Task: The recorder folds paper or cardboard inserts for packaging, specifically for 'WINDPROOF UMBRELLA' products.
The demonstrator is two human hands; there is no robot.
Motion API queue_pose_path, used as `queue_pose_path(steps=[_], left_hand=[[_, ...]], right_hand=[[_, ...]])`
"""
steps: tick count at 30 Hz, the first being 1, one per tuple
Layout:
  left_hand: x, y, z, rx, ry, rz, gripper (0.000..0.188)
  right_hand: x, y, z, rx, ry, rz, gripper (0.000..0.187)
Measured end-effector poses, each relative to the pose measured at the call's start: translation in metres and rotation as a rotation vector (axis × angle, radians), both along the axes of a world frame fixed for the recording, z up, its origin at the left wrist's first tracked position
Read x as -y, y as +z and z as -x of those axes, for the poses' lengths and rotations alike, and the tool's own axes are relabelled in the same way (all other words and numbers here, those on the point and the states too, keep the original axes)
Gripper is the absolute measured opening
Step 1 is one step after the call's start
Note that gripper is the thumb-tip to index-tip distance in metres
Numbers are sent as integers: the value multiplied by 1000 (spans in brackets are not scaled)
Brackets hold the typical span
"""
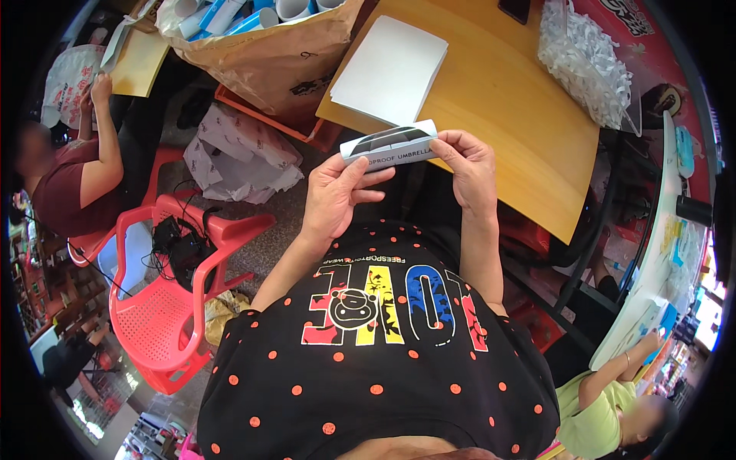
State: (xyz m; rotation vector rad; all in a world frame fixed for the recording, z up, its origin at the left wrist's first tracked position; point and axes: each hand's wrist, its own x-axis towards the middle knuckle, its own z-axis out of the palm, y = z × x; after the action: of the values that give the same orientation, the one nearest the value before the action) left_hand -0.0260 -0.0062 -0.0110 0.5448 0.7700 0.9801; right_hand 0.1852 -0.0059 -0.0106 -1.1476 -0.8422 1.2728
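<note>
Level in front of my chest, past the table's near corner, is a rolled paper tube (389,146), white and pale grey with a dark umbrella picture and lettering. My left hand (331,195) grips its left end, thumb on the near face and fingers below. The right end sits between the thumb and fingers of my right hand (474,172). Just beyond the tube, a stack of white sheets (391,69) lies on the yellow wooden table (506,123).
A large brown paper bag (284,77) of blue-and-white tubes stands left of the table. A clear bag of white pieces (586,65) lies at the table's far right. A red plastic chair (157,330) holds black cables. Other people sit at far left and lower right.
</note>
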Motion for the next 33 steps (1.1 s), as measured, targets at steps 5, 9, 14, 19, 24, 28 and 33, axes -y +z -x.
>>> queue_pose_path(steps=[5,9,14,19,24,28,33], left_hand=[[1,-4,-2,-9,-7,-56,27],[2,-5,-1,-30,-20,-82,28],[4,-7,-1,-31,-20,-82,29],[4,-6,-1,-56,-23,-90,28],[5,-2,-3,-88,-18,-98,25],[6,-3,-1,-73,-29,-84,26],[5,-10,1,57,-38,53,26]], right_hand=[[0,2,-4,2,5,38,11],[2,4,-2,-43,5,92,9],[2,2,-2,-42,2,95,10],[3,0,-1,-77,-3,108,12],[5,0,-3,-154,32,136,16],[6,2,1,-181,56,144,19],[7,-3,1,-176,56,102,19]])
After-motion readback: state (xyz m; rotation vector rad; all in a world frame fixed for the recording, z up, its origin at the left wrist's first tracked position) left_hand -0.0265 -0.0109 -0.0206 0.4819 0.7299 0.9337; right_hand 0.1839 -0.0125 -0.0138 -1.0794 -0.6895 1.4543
